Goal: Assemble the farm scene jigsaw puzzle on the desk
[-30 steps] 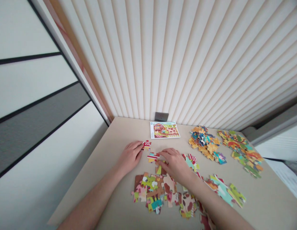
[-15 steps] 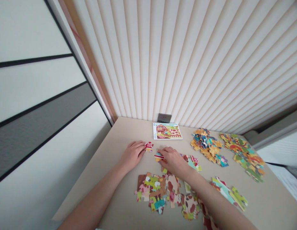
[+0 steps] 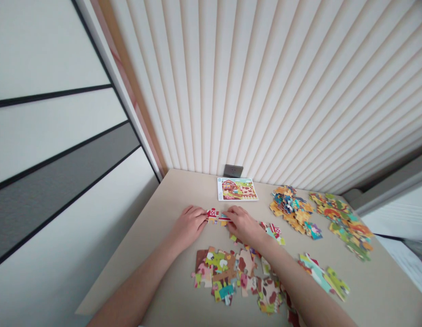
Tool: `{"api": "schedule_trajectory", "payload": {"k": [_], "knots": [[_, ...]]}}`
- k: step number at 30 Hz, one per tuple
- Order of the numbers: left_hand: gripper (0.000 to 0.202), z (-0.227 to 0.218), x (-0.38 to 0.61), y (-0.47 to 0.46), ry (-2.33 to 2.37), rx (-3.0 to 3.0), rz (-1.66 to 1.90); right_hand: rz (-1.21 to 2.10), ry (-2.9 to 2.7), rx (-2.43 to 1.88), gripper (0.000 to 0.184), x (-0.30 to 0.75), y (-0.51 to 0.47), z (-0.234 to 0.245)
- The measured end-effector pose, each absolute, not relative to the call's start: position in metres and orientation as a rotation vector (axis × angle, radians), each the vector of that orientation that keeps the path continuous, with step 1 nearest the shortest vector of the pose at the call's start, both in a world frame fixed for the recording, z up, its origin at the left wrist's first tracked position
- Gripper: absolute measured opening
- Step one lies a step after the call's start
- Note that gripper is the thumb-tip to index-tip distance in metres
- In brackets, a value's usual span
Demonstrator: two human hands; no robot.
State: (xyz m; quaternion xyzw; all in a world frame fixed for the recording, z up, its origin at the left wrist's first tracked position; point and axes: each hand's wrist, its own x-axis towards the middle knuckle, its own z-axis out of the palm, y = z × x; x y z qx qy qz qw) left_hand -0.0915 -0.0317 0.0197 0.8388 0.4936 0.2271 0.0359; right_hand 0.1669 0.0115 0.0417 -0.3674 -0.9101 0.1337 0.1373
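We pinch the red piece (image 3: 212,213) by its left edge in our left hand (image 3: 190,222) and the striped piece (image 3: 225,218), just to its right, in our right hand (image 3: 244,223), both nearer than the card (image 3: 237,189).

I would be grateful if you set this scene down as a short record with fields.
Left hand: fingertips at the edge of a red barn piece
Right hand: fingers on a red-striped piece
Those two pieces: side by side; contact too small to tell
Picture card: flat beyond the hands, showing a farm
Nearer pieces: farm colours, some overlapping
Right side: orange-and-blue pile, then a green-and-orange group
Surface: beige table
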Motion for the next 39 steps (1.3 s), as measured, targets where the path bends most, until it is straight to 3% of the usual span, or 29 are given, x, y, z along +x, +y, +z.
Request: {"api": "schedule_trajectory", "payload": {"k": [13,29,39], "knots": [[0.013,0.015,-0.091,-0.032,1.541,2.57,0.737,0.363,-2.573,-0.897,0.025,0.172,0.024,0.03],[0.013,0.019,-0.087,-0.033,1.53,2.573,0.742,0.135,-2.82,-1.047,0.024,0.163,0.014,0.05],[0.015,0.019,-0.086,-0.032,1.536,2.569,0.738,0.166,-2.757,-1.053,0.027,0.161,0.002,0.053]]}}
